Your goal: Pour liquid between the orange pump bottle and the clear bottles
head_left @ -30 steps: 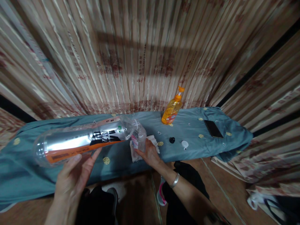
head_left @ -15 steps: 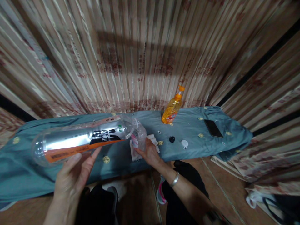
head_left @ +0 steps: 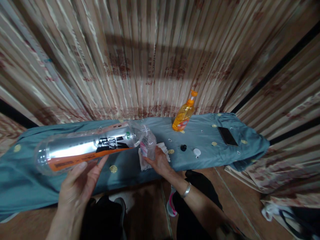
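Observation:
A large clear plastic bottle (head_left: pixel 87 148) with a silver and orange label lies almost level in my left hand (head_left: pixel 81 180), whose fingers and thumb hold it from below. Its neck points right and meets the mouth of a small clear plastic bottle (head_left: pixel 149 144). My right hand (head_left: pixel 160 161) is closed around the small bottle, which stands nearly upright over a whitish cloth (head_left: pixel 163 149). The two mouths appear to touch. Any liquid passing between them is too unclear to make out.
On the blue-green cloth-covered bench (head_left: pixel 130 180) stand an orange pump bottle (head_left: pixel 183 116), a black cap (head_left: pixel 183 147), a white cap (head_left: pixel 196 152) and a dark phone (head_left: pixel 227 136). Patterned curtains (head_left: pixel 155 60) hang behind. A white bag handle (head_left: pixel 267 213) shows on the floor at right.
Almost nothing differs. Both hands keep their hold, and the large bottle stays tilted at about the same angle against the small one.

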`<control>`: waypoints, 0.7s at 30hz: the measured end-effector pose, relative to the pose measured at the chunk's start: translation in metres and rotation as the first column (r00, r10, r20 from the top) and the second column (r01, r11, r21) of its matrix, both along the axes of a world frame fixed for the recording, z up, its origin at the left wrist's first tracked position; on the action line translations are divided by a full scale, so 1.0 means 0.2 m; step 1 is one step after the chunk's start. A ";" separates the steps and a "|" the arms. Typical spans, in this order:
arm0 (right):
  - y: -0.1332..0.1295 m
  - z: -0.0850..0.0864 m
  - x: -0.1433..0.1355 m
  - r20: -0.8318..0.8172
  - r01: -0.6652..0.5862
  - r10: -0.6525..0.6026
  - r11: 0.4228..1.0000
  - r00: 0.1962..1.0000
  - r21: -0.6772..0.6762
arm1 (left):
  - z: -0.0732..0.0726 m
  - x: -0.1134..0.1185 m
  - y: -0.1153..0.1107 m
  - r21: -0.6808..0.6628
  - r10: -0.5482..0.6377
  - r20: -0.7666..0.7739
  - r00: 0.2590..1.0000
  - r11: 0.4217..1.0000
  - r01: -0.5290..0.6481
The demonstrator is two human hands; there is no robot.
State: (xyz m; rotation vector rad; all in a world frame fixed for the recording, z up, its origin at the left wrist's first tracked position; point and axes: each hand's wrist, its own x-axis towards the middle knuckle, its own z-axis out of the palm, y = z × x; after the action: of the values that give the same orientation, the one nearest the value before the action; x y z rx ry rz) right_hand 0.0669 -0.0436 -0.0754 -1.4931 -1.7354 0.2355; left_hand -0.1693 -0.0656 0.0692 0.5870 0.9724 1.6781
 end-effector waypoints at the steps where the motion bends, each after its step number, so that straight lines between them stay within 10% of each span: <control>1: 0.00 0.00 0.00 0.001 0.002 -0.002 1.000 1.000 -0.004 | 0.00 0.00 0.00 0.001 0.002 -0.001 1.000 1.000 -0.002; 21: 0.00 -0.01 0.01 -0.019 -0.004 0.003 1.000 1.000 -0.016 | 0.00 0.00 0.00 -0.009 -0.021 -0.012 1.000 1.000 0.021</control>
State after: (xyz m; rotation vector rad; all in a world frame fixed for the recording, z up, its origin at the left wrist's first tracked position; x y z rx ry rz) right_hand 0.0682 -0.0432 -0.0779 -1.4946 -1.7249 0.2647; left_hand -0.1694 -0.0651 0.0691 0.5998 0.9783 1.6525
